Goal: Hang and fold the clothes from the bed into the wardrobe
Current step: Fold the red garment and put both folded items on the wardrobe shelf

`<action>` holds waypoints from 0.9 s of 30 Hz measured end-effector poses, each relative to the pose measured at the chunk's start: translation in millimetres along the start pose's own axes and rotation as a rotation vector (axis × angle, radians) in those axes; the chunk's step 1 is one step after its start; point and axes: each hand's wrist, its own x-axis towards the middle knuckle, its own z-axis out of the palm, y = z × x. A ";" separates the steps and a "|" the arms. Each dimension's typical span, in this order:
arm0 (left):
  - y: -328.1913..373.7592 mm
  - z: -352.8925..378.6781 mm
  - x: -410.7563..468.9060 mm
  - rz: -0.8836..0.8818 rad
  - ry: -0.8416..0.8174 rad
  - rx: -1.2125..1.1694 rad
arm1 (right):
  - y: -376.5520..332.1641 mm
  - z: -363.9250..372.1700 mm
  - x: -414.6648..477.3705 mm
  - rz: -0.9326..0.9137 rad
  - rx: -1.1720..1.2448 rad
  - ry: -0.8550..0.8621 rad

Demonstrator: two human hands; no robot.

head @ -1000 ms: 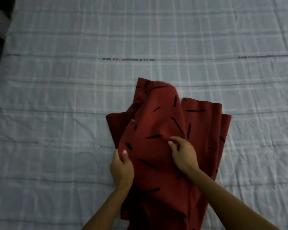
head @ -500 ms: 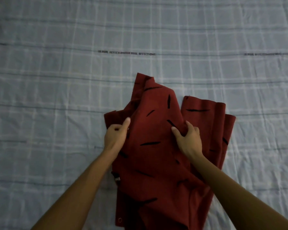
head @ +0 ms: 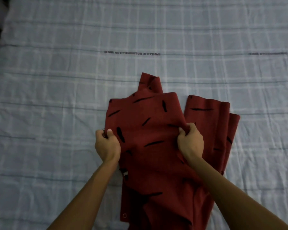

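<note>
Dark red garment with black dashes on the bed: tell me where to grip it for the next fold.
Grip the dark red garment at the two side edges of its upper panel, coming from the near side, as the left hand and right hand do; that panel lies flat.

Bed [head: 56, 97] with pale blue checked sheet, dark red garment [head: 148, 130] lying on it

Garment [head: 156, 146] lies on the bed [head: 56, 97], toward its near edge, hands [head: 107, 145] gripping its left and right sides.
</note>
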 end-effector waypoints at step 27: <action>100.3 113.0 51.4 0.425 -0.382 -0.113 | -28.2 -14.7 73.8 0.072 0.420 0.274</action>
